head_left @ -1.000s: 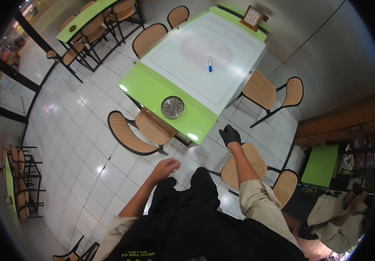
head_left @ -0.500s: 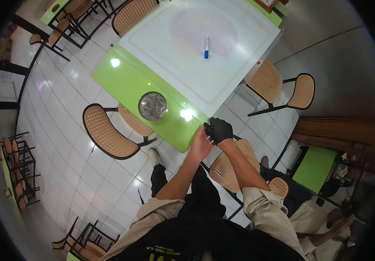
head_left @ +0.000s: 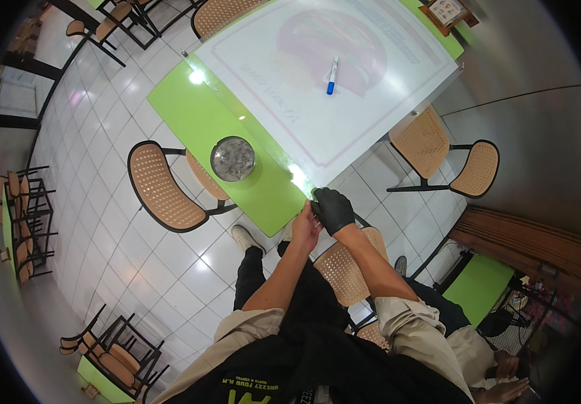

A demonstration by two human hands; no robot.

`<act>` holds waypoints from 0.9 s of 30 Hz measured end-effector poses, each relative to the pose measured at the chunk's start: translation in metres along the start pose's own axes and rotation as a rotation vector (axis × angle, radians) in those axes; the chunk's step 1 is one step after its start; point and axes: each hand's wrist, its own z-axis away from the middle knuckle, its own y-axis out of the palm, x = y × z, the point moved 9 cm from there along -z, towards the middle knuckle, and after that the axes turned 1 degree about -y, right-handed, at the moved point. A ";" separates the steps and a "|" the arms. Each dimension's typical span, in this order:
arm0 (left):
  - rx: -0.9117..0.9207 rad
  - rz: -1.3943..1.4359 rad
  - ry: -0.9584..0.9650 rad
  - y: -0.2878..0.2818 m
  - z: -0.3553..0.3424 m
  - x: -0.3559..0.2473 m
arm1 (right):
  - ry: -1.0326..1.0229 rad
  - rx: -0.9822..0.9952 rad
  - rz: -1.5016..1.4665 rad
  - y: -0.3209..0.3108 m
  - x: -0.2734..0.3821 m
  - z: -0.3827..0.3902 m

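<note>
At the near corner of a large white sheet [head_left: 331, 145] with a faint pinkish print, my two hands meet. My bare left hand [head_left: 306, 227] is closed, its fingertips pressed against the gloved fingers. My right hand [head_left: 334, 210], in a black glove, curls over the corner of the sheet and the table edge. What the fingers pinch there is hidden. The sheet covers much of a green table [head_left: 189, 114]. A white marker with a blue cap [head_left: 333, 75] lies on the sheet. On the bare green strip sits a round, mottled silver metal container [head_left: 233, 159].
Woven-seat chairs surround the table: one at the left [head_left: 166, 188], one at the right [head_left: 418, 141] and another by my right forearm [head_left: 344, 269]. Small clips [head_left: 184, 53] sit at the sheet's corners. A wooden holder [head_left: 446, 13] stands at the far right corner. Another person sits at the lower right.
My right hand has turned, its back now facing up more over the corner. My left hand stays beside it. The view has shifted, showing the sheet's print more clearly.
</note>
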 end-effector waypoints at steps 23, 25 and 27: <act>-0.019 0.009 0.053 -0.001 0.000 -0.004 | -0.118 -0.241 -0.065 -0.020 0.018 0.006; -0.015 0.004 0.037 -0.010 -0.004 -0.002 | -0.010 -0.108 0.003 -0.016 0.013 0.000; 0.022 0.002 0.034 -0.008 -0.006 0.000 | 0.036 0.012 0.026 -0.006 0.003 0.000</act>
